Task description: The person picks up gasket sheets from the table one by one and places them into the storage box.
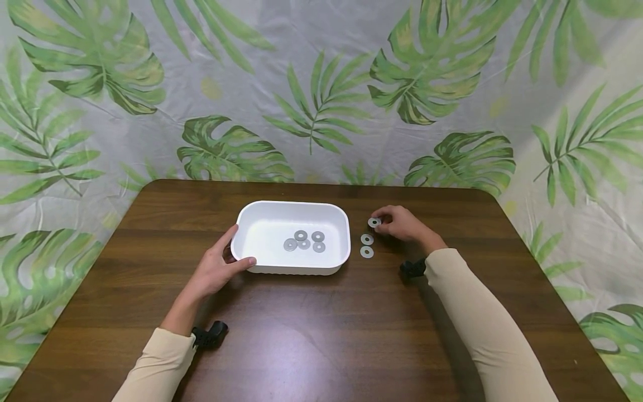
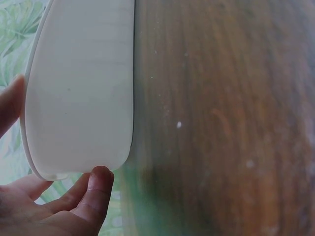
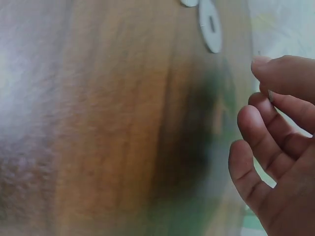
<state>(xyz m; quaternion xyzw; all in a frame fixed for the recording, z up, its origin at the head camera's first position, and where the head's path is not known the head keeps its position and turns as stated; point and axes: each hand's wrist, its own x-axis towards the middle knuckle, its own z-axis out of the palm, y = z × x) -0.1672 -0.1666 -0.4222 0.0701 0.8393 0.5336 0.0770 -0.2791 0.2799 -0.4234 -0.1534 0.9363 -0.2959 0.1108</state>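
Observation:
A white plastic tray (image 1: 291, 269) sits on the table with several grey metal washers (image 1: 303, 244) in it, some overlapping. My left hand (image 1: 215, 271) holds the tray's left end, thumb at the near rim and fingers along the outer wall; the left wrist view shows fingertips (image 2: 102, 172) against the wall. To the tray's right, my right hand (image 1: 402, 224) pinches a washer (image 1: 374, 222) between thumb and fingers. Only a thin edge of it shows in the right wrist view. Two more washers, one (image 1: 367, 239) behind the other (image 1: 366, 252), lie flat on the table nearby.
The brown wooden table (image 1: 321, 335) ends at a back edge just behind the tray. Beyond it hangs a pale cloth with green leaves (image 1: 321, 106). Each wrist wears a black strap device, one on the left (image 1: 210, 335) and one on the right (image 1: 413, 268).

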